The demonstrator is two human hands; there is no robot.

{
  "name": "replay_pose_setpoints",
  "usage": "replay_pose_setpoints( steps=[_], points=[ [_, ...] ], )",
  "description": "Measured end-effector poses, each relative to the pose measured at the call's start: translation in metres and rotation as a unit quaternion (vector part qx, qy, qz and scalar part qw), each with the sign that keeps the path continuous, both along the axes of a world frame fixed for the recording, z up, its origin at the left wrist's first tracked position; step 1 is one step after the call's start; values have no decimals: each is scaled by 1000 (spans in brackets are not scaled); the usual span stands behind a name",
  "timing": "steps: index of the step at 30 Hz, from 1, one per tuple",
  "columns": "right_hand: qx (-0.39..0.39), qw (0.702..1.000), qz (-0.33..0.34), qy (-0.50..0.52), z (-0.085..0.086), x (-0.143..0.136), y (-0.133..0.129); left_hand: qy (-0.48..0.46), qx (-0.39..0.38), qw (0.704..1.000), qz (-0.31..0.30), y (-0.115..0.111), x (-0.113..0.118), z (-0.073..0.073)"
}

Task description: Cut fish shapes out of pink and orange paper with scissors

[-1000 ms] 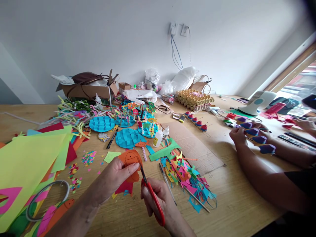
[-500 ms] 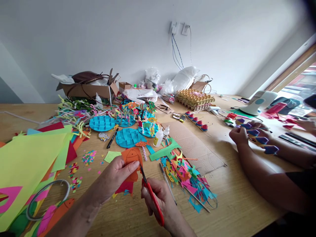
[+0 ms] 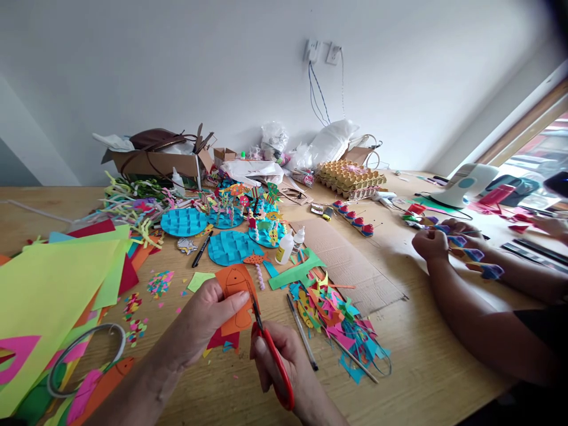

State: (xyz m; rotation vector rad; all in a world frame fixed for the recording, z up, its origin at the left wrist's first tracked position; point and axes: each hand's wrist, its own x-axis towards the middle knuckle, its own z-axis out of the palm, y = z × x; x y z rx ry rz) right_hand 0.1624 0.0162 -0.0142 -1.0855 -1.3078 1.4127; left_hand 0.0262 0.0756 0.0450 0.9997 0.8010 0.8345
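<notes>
My left hand (image 3: 219, 310) pinches a piece of orange paper (image 3: 235, 278) between thumb and fingers; a fish outline is drawn on it in dark line. My right hand (image 3: 281, 358) is closed around the red handles of a pair of scissors (image 3: 277, 361). The dark blades meet the right side of the orange paper and lie partly over it, beside the drawn fish. Under the orange paper, a dark red paper piece (image 3: 226, 340) rests on the table. A pen (image 3: 302, 334) lies just right of the scissors.
Paper scraps (image 3: 331, 313) are heaped to the right, beside a cardboard sheet (image 3: 350, 260). Glue bottles (image 3: 284, 247) and blue discs (image 3: 233, 247) stand beyond my hands. Coloured sheets (image 3: 66, 278) and a tape roll (image 3: 51, 378) lie left. Another person's hands (image 3: 430, 244) hold painted egg-carton cups at right.
The scissors have shifted slightly on the orange paper, and the cut along its right side looks longer. The paper has tilted a little. The other person's painted strip has turned.
</notes>
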Motion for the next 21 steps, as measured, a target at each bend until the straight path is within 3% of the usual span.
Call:
replay_pose_setpoints(
  steps=[21],
  points=[
    [21,998,-25,45,-8,-4,0,-30,-25,999,2,-6,8,-6]
  ],
)
